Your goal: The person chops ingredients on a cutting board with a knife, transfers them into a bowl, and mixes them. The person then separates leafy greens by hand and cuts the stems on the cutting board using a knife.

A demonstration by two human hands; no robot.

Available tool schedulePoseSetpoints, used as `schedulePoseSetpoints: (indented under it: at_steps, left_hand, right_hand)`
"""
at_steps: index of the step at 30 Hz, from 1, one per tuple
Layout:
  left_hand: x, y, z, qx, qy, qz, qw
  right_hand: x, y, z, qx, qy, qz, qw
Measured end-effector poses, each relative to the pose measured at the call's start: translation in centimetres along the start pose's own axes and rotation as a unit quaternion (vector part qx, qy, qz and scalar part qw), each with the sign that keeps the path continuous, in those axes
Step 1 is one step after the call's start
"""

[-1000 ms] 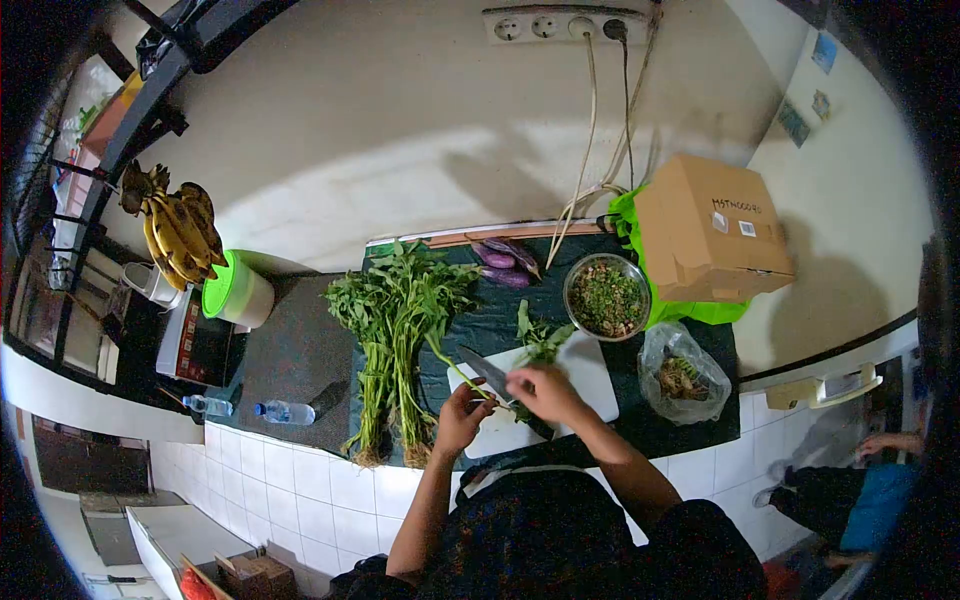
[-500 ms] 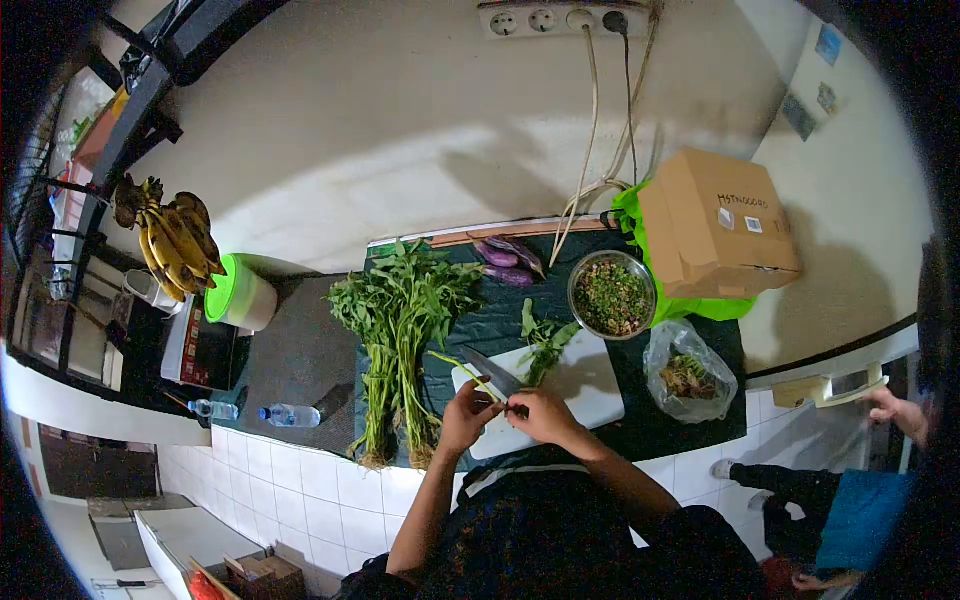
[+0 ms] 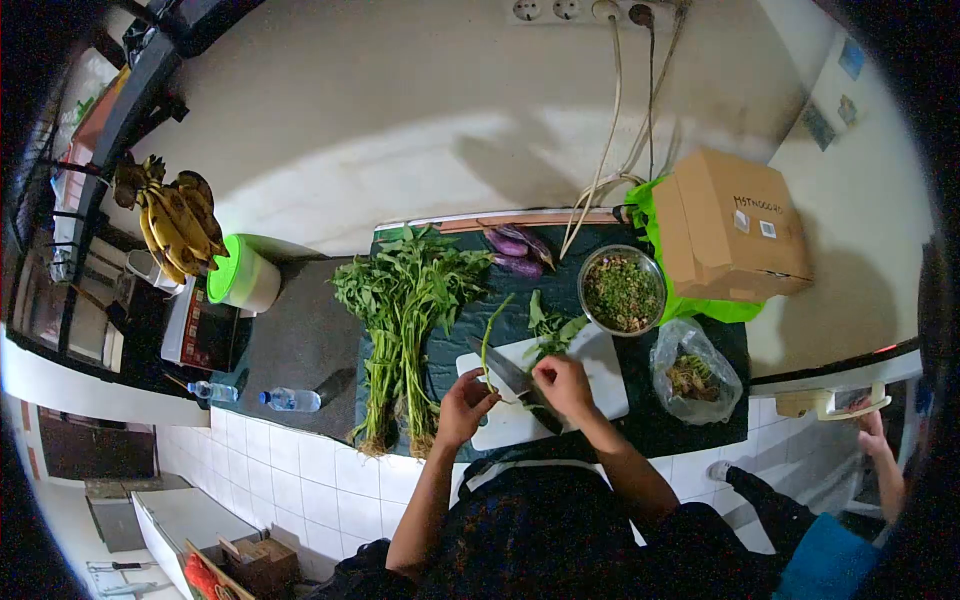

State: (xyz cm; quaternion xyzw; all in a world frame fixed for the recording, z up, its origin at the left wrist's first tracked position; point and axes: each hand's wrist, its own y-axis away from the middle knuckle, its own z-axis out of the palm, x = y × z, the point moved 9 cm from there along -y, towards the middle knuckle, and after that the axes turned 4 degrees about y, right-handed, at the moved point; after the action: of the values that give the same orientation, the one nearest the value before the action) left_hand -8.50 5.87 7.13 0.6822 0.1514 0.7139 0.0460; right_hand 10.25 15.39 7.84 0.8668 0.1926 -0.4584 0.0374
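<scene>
In the head view my left hand pinches a long green stem that stands up from the fingers over the left part of the white cutting board. My right hand is closed above the board, its fingertips near a small pile of green leaves; whether anything sits between them is hidden. A knife lies slanted across the board between both hands, its dark handle toward me. Left of the board are big bunches of leafy greens with roots on.
Behind the board lie purple eggplants. To the right are a metal bowl of chopped vegetables, a plastic bag of trimmings and a cardboard box. Water bottles lie left. Another person's hand is at far right.
My hands have moved apart. The left keeps the stem, now more upright, while the right has shifted right toward the leaf pile. The other person at right has moved.
</scene>
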Motion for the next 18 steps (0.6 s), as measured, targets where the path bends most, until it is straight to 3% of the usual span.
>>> schedulePoseSetpoints:
  at_steps: [4,7,8,10,18]
  left_hand:
    - [0.0,-0.2,0.6,-0.005,0.020,0.011,1.000]
    - [0.4,-0.2,1.0,0.006,0.008,0.007,1.000]
    - [0.5,-0.2,1.1,0.014,0.009,-0.001,1.000]
    - [0.5,-0.3,1.1,0.017,0.033,0.010,0.999]
    - [-0.1,-0.1,0.4,0.016,0.099,0.034,0.994]
  right_hand:
    - [-1.3,-2.1,-2.5,0.020,0.003,-0.003,1.000]
    - [-4.9,-1.7,-3.1,0.032,0.058,-0.131,0.989]
    - [-5.4,-1.3,-3.3,0.033,0.059,-0.132,0.989]
    - [-4.9,0.1,0.6,-0.185,-0.071,-0.069,0.978]
    - [-4.5,1.9,2.5,-0.181,-0.110,-0.024,0.977]
